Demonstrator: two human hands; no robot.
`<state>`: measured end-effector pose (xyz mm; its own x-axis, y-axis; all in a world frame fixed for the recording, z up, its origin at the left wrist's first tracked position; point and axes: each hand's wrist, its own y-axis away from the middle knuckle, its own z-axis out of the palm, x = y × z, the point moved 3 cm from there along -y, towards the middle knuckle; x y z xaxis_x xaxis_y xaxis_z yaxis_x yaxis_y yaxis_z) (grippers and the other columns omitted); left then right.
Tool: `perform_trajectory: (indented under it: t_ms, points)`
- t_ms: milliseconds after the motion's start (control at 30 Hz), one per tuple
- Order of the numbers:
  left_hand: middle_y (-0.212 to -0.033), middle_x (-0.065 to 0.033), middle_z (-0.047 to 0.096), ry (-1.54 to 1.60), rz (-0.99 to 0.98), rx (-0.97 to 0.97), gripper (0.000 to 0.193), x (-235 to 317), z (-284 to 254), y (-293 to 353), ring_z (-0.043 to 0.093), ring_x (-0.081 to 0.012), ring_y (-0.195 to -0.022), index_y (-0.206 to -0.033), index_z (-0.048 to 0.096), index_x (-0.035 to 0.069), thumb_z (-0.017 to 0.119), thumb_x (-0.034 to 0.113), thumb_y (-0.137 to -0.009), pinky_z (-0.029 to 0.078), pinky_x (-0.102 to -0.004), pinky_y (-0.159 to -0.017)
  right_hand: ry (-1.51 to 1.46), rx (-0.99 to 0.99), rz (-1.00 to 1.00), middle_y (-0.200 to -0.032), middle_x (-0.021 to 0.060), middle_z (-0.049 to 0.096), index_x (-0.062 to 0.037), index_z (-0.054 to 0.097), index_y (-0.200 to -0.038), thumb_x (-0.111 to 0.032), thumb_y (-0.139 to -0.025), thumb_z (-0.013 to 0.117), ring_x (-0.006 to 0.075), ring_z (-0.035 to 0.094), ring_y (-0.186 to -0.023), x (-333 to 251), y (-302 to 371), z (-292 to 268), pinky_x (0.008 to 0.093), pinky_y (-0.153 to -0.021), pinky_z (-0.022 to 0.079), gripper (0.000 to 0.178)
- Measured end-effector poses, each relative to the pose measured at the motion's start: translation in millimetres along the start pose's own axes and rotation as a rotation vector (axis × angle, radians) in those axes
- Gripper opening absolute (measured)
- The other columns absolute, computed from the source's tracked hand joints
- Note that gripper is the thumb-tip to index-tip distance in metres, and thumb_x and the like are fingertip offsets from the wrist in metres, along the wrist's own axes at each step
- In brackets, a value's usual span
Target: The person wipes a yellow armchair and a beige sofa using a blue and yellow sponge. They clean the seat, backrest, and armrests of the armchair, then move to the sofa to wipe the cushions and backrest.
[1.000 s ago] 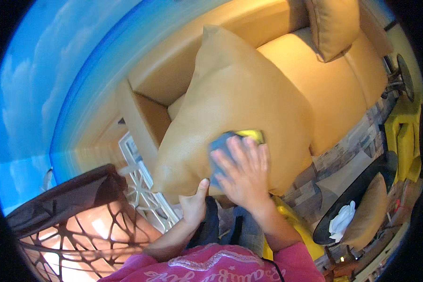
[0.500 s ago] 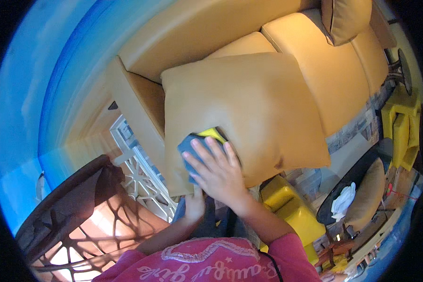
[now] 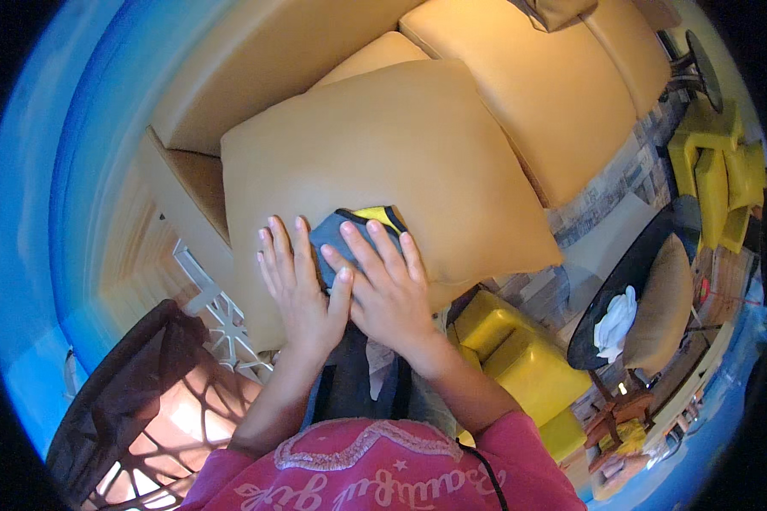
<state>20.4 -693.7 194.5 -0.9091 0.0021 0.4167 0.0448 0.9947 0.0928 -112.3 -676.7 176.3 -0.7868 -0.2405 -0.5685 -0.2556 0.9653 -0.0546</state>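
A large tan cushion lies in front of me on the sofa's near end. On its near part is a folded cloth, grey-blue with a yellow patch and dark edging. My right hand rests flat over the cloth, fingers stretched forward and pressing it to the cushion. Just left of the cloth, my left hand lies on the cushion's surface with its fingers extended. Its thumb points toward the right hand and touches or nearly touches it. Part of the cloth is hidden under the right hand.
The tan sofa runs back and to the right. A blue wall stands at the left, with a brown openwork chair below. Yellow seats are at the right, near a dark table holding a white cloth and another cushion.
My left hand has moved from the cushion's near edge up onto its top, left of the cloth. My right hand stays on the cloth. The whole view has shifted slightly.
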Motion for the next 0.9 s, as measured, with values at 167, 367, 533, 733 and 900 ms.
perform_trajectory:
  t_ms: [167,367,533,733,900]
  points:
    - [-0.164,-0.0284,0.016,-0.275,0.07,-0.008,0.086,12,18,23,0.011,-0.0467,-0.153,-0.156,0.03,0.002,0.062,0.048,-0.091,0.008,-0.0619,-0.12,0.085,0.141,0.178,-0.159,0.013,0.039,-0.0231,0.053,-0.146,-0.028,-0.082,0.074,0.0366,0.032,-0.148,101,45,-25,0.0625,-0.117,0.023,0.067]
    - [-0.164,-0.0295,0.017,-0.238,0.104,0.004,0.088,16,24,34,0.011,-0.0468,-0.153,-0.156,0.032,0.002,0.064,0.048,-0.089,0.009,-0.0623,-0.12,0.119,0.393,0.675,-0.156,0.016,0.041,-0.0163,0.052,-0.147,-0.022,-0.101,0.053,0.0371,0.035,-0.146,202,90,-39,0.0597,-0.119,0.019,0.046]
    - [-0.163,-0.0304,0.017,-0.198,0.078,-0.005,0.086,8,28,39,0.012,-0.047,-0.153,-0.155,0.033,0.001,0.063,0.048,-0.089,0.008,-0.0622,-0.12,0.078,0.265,0.377,-0.158,0.0133,0.04,-0.0188,0.051,-0.148,-0.031,-0.1,0.054,0.0372,0.032,-0.147,105,19,-32,0.0594,-0.12,0.015,0.05]
    - [-0.163,-0.0269,0.023,-0.146,0.162,-0.086,0.079,-8,14,41,0.017,-0.0462,-0.152,-0.151,0.042,0.004,0.066,0.047,-0.089,0.012,-0.061,-0.12,0.017,-0.161,-0.158,-0.161,0.0079,0.037,-0.0236,0.053,-0.146,-0.036,-0.091,0.064,0.0336,0.028,-0.15,-2,-42,-8,0.0582,-0.121,0.019,0.058]
    - [-0.163,-0.0204,0.026,-0.082,0.075,-0.076,0.075,-39,-15,60,0.019,-0.043,-0.152,-0.151,0.048,0.019,0.073,0.047,-0.085,0.012,-0.0689,-0.116,0.249,0.064,0.085,-0.159,0.0103,0.039,-0.0238,0.051,-0.148,-0.031,-0.096,0.059,0.0354,0.033,-0.148,80,-70,-37,0.0636,-0.118,0.018,0.053]
